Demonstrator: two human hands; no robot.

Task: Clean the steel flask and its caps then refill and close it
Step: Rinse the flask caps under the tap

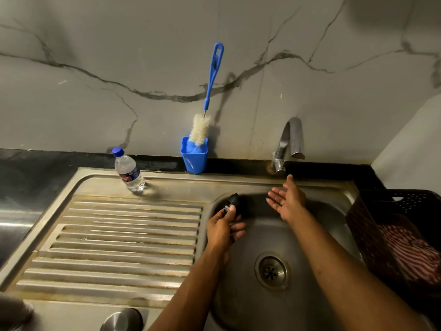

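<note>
My left hand (223, 231) holds a small black cap (232, 203) over the left side of the sink basin (317, 240). To its right my right hand (287, 199) hovers open, palm up, below the steel tap (290, 142); no water is seen running. A round steel cap (123, 319) lies at the bottom edge on the sink's front rim. At the bottom left corner there is a blurred steel shape (14, 311), possibly the flask; I cannot tell. A blue-handled bottle brush (207, 101) stands in a blue holder (194, 155) at the wall.
A small plastic water bottle (128, 170) with a blue lid stands at the back of the ribbed draining board (124, 235). A dark perforated basket (391, 225) holding a red-and-white striped cloth (412, 254) sits right of the basin. The drain (272, 272) lies in the basin's middle.
</note>
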